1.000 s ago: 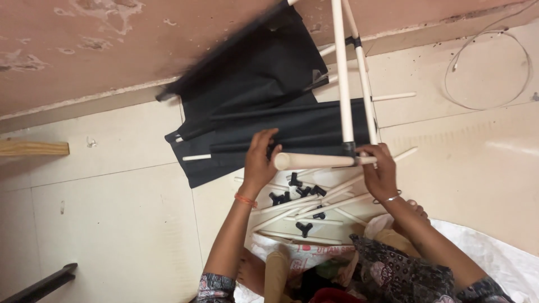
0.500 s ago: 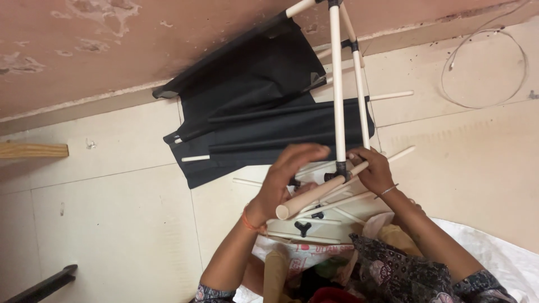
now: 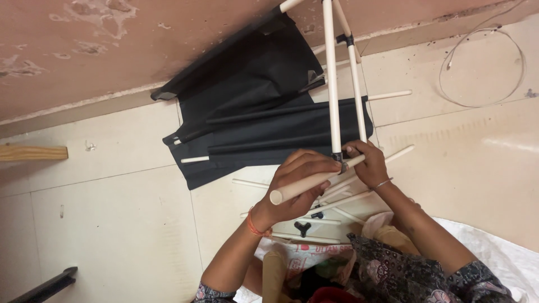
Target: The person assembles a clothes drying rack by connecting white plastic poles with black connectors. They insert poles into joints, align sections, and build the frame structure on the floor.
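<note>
My left hand (image 3: 296, 185) grips a cream tube (image 3: 306, 183) that slants up to the right toward a black joint (image 3: 337, 158). My right hand (image 3: 368, 164) pinches that joint at the lower end of a white tube frame (image 3: 332, 84), which stands up toward the wall. Under both hands lies a loose heap of white tubes (image 3: 342, 201) with black connectors (image 3: 302, 227) among them.
Black fabric sheets (image 3: 264, 112) with rods through their hems lie on the cream floor tiles by the pink wall. A white cable loop (image 3: 483, 67) lies at the right. A wooden plank (image 3: 32, 152) juts in at the left; white sacking (image 3: 505, 252) lies at the lower right.
The cream tube has swung from level to slanted, its right end now at the black joint. My left hand slid down along the tube, and my right hand went onto the joint.
</note>
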